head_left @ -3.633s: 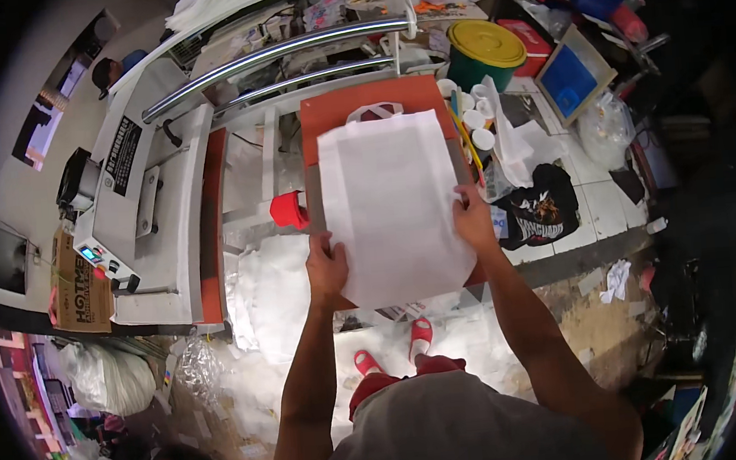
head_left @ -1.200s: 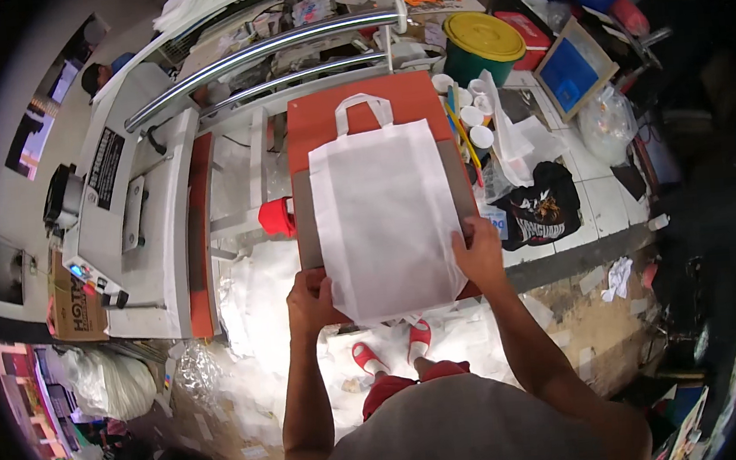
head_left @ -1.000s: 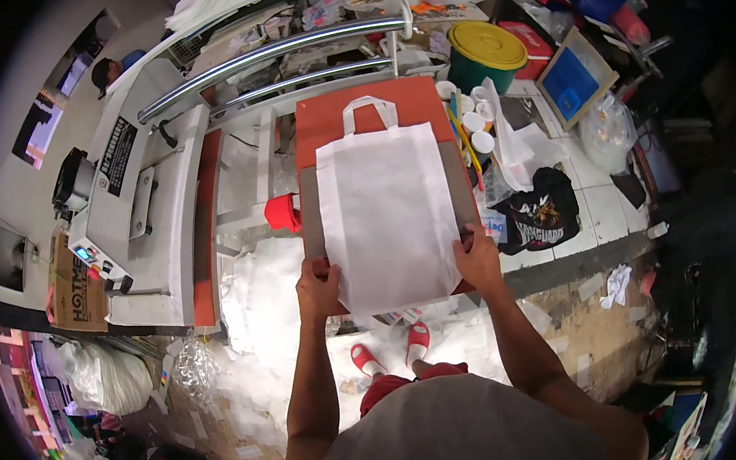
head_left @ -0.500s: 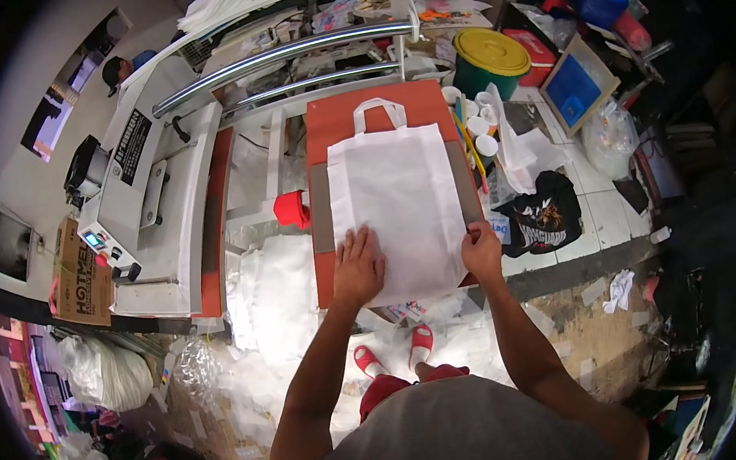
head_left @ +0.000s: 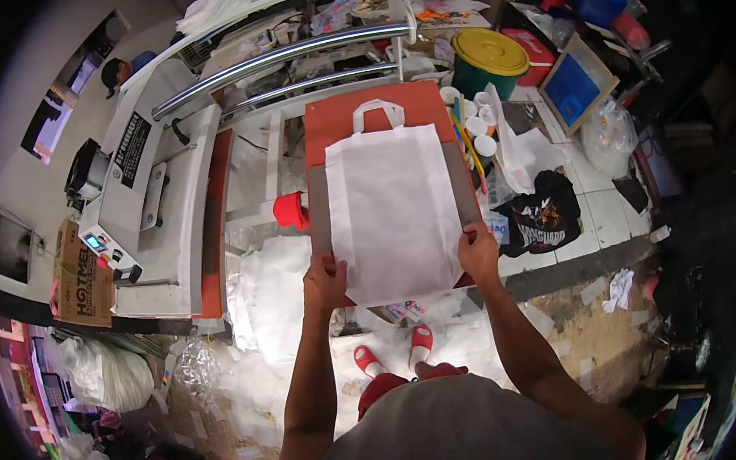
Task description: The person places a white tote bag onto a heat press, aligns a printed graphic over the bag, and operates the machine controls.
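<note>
Head view, heat-press station. I have the white non-woven fabric tote bag [head_left: 393,215] laid flat on the orange rectangular press pad [head_left: 376,117], its two loop handles toward the pad's far edge and its open body reaching past the near edge. By my reading, placement is nearly complete: the bag lies square between the pad's left and right edges, and what is left is the final smoothing and letting go.

My left hand [head_left: 326,281] rests at the bag's near left corner, fingers curled over the pad's near edge and pinching the fabric. My right hand [head_left: 479,254] holds the near right corner likewise, thumb on top of the cloth. Both sets of fingers are closed on the bag, not released. The bag's lower hem runs between the two hands, touching both.

A red knob [head_left: 290,212] stands just beside the pad's left edge; a yellow-lidded green bucket [head_left: 489,60] sits beyond the far right corner.
</note>
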A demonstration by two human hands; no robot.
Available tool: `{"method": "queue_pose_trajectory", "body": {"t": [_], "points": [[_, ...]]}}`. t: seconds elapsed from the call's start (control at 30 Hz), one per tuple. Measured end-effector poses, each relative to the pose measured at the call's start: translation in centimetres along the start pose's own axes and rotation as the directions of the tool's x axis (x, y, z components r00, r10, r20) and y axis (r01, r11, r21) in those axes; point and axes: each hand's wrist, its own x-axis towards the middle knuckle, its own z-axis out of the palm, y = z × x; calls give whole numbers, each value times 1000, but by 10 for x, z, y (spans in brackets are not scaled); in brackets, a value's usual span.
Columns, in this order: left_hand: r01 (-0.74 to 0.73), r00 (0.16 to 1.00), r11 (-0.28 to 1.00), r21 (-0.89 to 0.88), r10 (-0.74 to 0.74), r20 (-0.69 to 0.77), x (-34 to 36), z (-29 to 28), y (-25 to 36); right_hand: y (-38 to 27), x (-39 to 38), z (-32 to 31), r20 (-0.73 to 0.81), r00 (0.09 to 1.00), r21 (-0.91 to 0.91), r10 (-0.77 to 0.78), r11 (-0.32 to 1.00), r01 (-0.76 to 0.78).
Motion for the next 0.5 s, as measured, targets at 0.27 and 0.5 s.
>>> {"method": "queue_pose_trajectory", "body": {"t": [0.27,0.5], "points": [[143,981,987,-77,-151,-119,9,11,-2,4,2,9,-25,999,-21,38,999,-38],[-333,939,934,133,342,-48,-34,17,18,-10,0,4,-42,999,-109,7,994,-11]]}}
